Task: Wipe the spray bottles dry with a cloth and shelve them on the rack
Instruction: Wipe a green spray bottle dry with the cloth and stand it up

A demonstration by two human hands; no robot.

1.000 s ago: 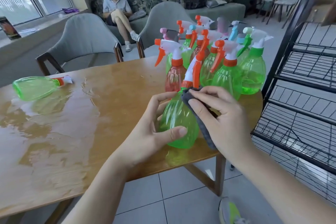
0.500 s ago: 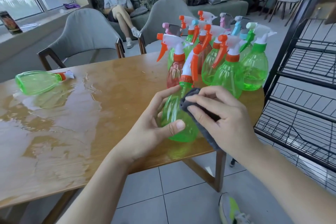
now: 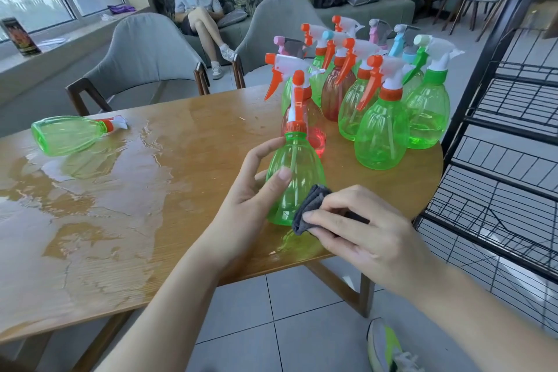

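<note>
Spray bottles [image 3: 374, 90] crowd the desk [image 3: 126, 220] beside the empty rack [image 3: 498, 160]. Left hand [image 3: 253, 190] curls around the green bottle [image 3: 294, 178], upright at the desk's near edge. Right hand [image 3: 362, 229] pinches the grey cloth [image 3: 308, 211], which has slid from the shoulder down to the base: wiping nearly done, shelving probably next.

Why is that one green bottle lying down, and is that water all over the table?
Yes. One green spray bottle lies on its side at the far left of the table, apart from the upright bottles. A big puddle spreads over the table's left half, reaching that bottle.
</note>
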